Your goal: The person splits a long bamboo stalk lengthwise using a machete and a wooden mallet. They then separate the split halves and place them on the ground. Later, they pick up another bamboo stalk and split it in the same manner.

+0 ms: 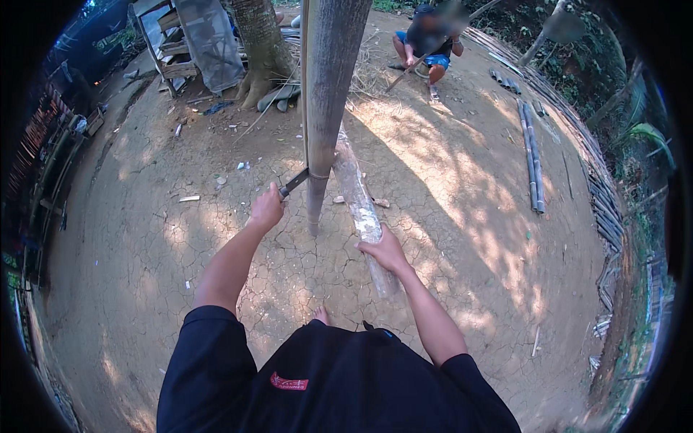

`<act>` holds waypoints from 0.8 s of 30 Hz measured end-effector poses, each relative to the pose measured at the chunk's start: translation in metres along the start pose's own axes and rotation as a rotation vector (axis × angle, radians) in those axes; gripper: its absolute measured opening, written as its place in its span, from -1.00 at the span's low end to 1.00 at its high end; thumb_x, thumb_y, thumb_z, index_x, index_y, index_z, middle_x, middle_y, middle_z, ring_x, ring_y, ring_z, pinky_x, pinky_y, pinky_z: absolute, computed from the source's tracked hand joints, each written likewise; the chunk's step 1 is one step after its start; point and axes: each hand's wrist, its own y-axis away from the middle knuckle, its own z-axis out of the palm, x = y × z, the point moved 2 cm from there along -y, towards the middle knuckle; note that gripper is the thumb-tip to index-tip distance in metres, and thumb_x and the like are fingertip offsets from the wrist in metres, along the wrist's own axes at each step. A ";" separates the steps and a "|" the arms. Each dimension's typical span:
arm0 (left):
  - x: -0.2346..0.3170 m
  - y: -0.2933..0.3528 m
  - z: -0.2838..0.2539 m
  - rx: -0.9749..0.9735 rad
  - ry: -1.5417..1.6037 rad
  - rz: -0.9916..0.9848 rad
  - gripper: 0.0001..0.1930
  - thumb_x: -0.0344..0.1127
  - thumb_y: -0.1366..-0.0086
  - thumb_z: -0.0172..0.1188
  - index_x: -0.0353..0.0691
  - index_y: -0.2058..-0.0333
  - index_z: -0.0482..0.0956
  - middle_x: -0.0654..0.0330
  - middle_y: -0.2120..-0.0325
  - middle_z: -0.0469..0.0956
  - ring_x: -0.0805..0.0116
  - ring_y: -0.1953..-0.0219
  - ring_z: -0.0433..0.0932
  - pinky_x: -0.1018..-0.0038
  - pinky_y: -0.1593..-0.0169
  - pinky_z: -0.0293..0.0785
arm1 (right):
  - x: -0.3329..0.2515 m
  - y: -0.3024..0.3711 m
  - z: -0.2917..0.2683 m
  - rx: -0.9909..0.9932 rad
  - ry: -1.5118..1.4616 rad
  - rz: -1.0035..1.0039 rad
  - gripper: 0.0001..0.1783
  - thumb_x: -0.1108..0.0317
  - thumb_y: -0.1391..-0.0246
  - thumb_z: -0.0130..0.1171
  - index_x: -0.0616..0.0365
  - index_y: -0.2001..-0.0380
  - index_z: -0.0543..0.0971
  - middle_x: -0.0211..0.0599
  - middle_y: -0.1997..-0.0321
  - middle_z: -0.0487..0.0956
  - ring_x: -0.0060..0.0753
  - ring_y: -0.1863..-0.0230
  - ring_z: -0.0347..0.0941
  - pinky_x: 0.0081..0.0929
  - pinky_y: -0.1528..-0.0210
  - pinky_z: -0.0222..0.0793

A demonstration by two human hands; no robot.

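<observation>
A long bamboo pole [328,94] stands upright in front of me, its lower end on the cracked dirt ground. My left hand [266,210] grips the handle of a dark-bladed knife [294,182] whose blade meets the pole's left side. My right hand [384,250] holds a pale split bamboo piece [359,206] that slants from the pole down toward my feet.
Another person [427,40] squats at the far side, working a long stick. Several bamboo poles [530,155] lie on the ground to the right. A tree trunk [261,50] and a wooden rack [180,47] stand at the back left. A bamboo fence [606,209] curves along the right.
</observation>
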 end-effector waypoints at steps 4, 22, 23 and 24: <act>-0.001 -0.004 -0.012 -0.103 0.012 -0.028 -0.49 -0.08 -0.25 0.25 -0.27 0.05 0.24 -0.16 0.24 0.60 -0.17 0.14 0.60 0.00 0.11 0.50 | -0.002 -0.007 0.000 -0.033 0.001 0.043 -0.26 0.07 0.23 0.46 0.29 0.03 0.44 0.03 0.11 0.62 -0.07 0.06 0.58 -0.28 -0.02 0.44; 0.065 0.130 -0.206 -0.078 2.530 0.670 -0.05 0.44 -0.35 -0.56 -0.36 -0.35 -0.08 -0.25 -0.36 -0.05 -0.29 -0.42 -0.15 -0.13 -0.46 -0.17 | -0.004 0.002 0.003 -0.008 0.068 -0.046 -0.34 0.13 0.18 0.42 0.24 0.03 0.45 -0.10 0.16 0.64 -0.23 0.16 0.60 -0.32 0.06 0.44; 0.066 0.132 -0.210 -0.121 2.582 0.703 -0.05 0.45 -0.34 -0.53 -0.37 -0.34 -0.03 -0.27 -0.34 -0.01 -0.31 -0.41 -0.12 -0.15 -0.45 -0.16 | -0.006 0.002 0.004 0.006 0.088 -0.063 -0.35 0.13 0.18 0.42 0.24 0.04 0.45 -0.09 0.16 0.64 -0.21 0.15 0.60 -0.32 0.06 0.44; 0.067 0.133 -0.213 -0.167 2.633 0.738 -0.05 0.46 -0.34 -0.50 -0.37 -0.32 0.01 -0.29 -0.32 0.02 -0.33 -0.40 -0.09 -0.17 -0.44 -0.15 | -0.008 0.003 0.004 -0.001 0.106 -0.041 -0.34 0.11 0.18 0.43 0.24 0.05 0.45 -0.07 0.16 0.64 -0.19 0.15 0.60 -0.31 0.06 0.44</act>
